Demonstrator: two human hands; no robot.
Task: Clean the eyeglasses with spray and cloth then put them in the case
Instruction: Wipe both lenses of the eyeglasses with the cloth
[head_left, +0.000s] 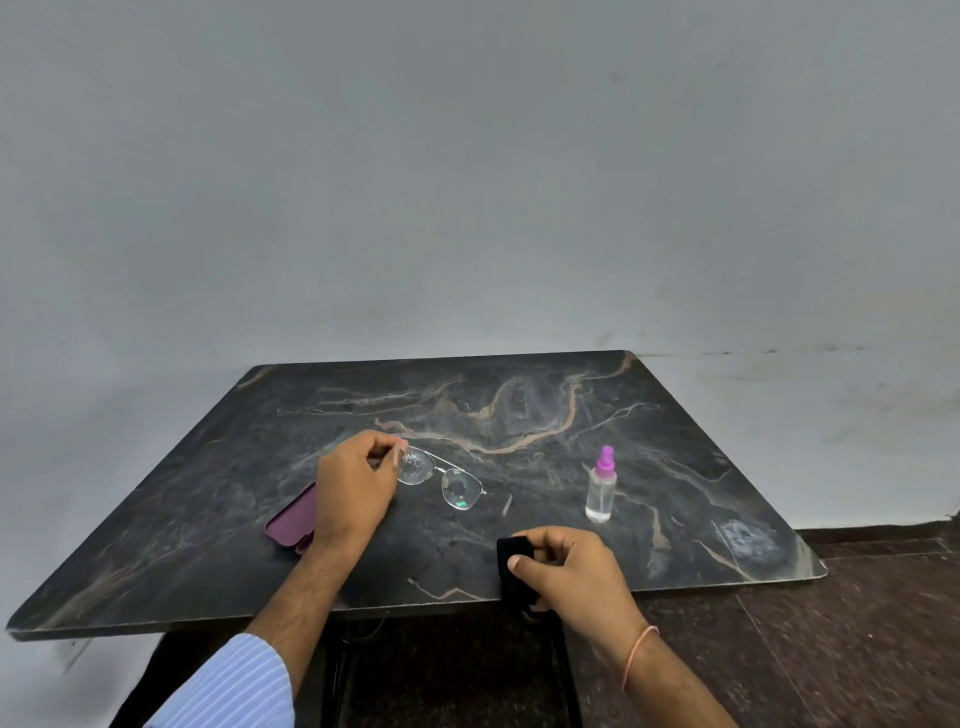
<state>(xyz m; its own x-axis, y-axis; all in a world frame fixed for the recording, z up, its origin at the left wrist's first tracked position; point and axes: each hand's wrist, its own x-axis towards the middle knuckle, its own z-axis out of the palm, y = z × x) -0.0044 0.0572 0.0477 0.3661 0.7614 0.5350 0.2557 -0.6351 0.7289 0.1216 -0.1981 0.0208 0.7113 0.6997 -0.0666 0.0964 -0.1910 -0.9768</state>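
My left hand (358, 488) pinches the left end of the eyeglasses (440, 478) on the dark marble table (519, 405). The glasses lie at my hand's three o'clock, and their long line runs from ten o'clock to four o'clock. My right hand (566, 571) pinches the black cloth (511, 564) at the table's near edge. The spray bottle (601, 491) stands upright at one o'clock from that hand. The purple case (291, 522) lies open under my left wrist.

Premises are presenting as a plain room, type undetermined. A dark marble-patterned table (519, 410) is standing against a bare grey wall (467, 182). Dark reddish stone flooring (857, 623) is showing beneath.
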